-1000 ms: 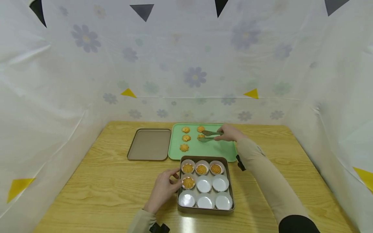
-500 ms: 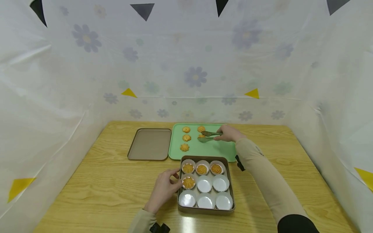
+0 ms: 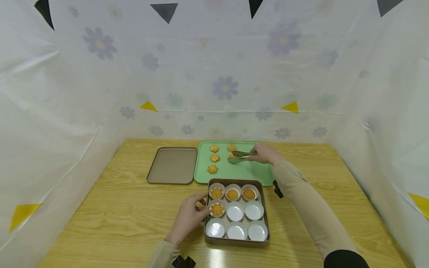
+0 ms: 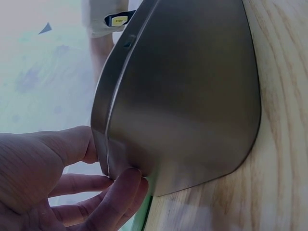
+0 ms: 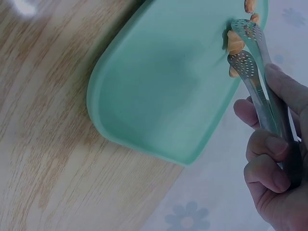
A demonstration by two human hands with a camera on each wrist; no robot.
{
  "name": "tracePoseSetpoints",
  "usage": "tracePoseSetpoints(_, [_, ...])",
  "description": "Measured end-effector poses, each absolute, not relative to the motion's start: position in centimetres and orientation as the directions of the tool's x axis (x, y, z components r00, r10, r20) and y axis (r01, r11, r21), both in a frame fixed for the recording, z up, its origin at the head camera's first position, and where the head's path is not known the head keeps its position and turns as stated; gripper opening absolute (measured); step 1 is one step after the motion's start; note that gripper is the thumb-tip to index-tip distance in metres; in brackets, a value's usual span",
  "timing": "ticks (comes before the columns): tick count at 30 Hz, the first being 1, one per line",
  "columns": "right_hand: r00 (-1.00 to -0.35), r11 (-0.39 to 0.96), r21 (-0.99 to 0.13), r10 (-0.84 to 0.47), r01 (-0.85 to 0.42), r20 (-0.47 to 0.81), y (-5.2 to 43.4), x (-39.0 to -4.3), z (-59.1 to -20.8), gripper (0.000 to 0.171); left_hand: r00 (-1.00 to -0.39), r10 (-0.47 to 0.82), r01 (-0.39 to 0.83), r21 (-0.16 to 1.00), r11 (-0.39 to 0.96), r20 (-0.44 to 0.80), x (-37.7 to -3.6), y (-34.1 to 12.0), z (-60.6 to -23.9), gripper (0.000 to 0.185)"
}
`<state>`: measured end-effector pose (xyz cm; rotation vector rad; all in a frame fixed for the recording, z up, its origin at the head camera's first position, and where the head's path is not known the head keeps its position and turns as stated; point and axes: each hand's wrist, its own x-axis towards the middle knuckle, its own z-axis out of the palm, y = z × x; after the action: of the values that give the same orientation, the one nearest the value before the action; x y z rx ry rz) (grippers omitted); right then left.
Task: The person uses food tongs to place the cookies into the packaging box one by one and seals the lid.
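1. A yellow label [image 4: 120,20] is borne by a dark strap in the left wrist view; its characters are too small to be read. A small mark on the right sleeve [image 3: 311,208] is likewise illegible.
2. The tongs [image 3: 240,153] are gripped by the right hand [image 3: 264,153] above the right half of the green tray [image 3: 251,172], thumb and fingers curled round the handles.
3. One cookie [image 5: 235,42] on the green tray appears to be straddled by the perforated tips; being partly covered, it cannot be confirmed as squeezed.
4. Three cookies [image 3: 215,158] are lined up along the green tray's left side; another is set near its far edge.
5. The brown tin [image 3: 237,243] is placed just in front of the green tray. Its left rim is pinched by the left hand [image 3: 188,217], with bent fingers against the outer wall.
6. Nine paper cups [image 3: 235,212] are held in the tin; four are filled, including the whole row nearest the green tray.
7. The right arm is stretched forward to the green tray's right end.
8. A brown tray [image 3: 172,165] is laid beside the green tray's left edge.
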<state>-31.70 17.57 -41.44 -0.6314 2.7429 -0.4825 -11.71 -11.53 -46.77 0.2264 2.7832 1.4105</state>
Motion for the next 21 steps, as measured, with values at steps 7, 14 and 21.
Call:
tracePoseSetpoints(7, [-0.857,0.831,-0.391,-0.487,-0.396,-0.167,18.4,-31.0,-41.1,0.043,-0.989,0.135,0.130,0.802,0.583,0.062,-11.8,-11.4,-46.8,0.051])
tracePoseSetpoints(14, [-0.841,0.800,-0.402,-0.528,-0.445,-0.120,19.0,-30.2,-40.9,0.042,-0.989,0.137,0.123,0.801,0.586,0.052,-11.8,-11.4,-46.7,0.051])
tracePoseSetpoints(21, [-0.840,0.787,-0.413,-0.535,-0.458,-0.089,19.6,-29.2,-40.6,0.047,-0.990,0.138,0.112,0.809,0.577,0.039,-11.7,-11.5,-46.6,0.051])
